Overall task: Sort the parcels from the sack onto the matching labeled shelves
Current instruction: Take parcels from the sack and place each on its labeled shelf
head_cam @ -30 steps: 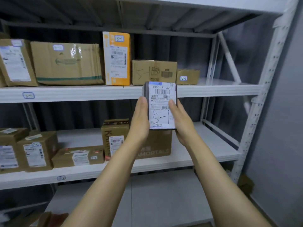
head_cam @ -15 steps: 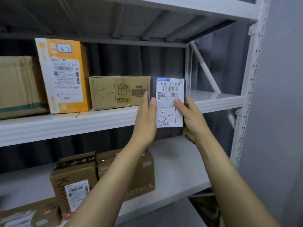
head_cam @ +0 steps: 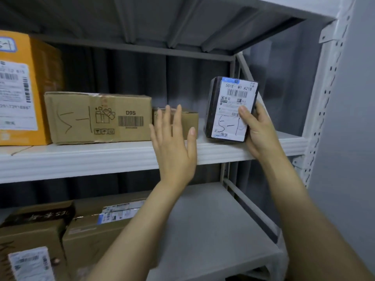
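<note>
Parcels along the upper shelf, more below.

On the upper shelf (head_cam: pixel 101 157) stand, left to right, a tall box (head_cam: pixel 18 88), a wide carton (head_cam: pixel 97 116), a small carton (head_cam: pixel 190 120) touching it, then the labelled parcel (head_cam: pixel 229 110) upright near the front edge. The right hand (head_cam: pixel 259 128) is at the parcel's right side; the left hand (head_cam: pixel 174 145) is before the small carton. Two cartons (head_cam: pixel 85 230) lie on the lower shelf (head_cam: pixel 213 230), at its left.

I count four parcels on the upper shelf (head_cam: pixel 121 157): one orange box (head_cam: pixel 22 90), one large brown carton (head_cam: pixel 97 116), one small brown box (head_cam: pixel 182 120), one dark parcel (head_cam: pixel 227 98). Three cartons (head_cam: pixel 89 232) sit below. Two hands, mine.
</note>
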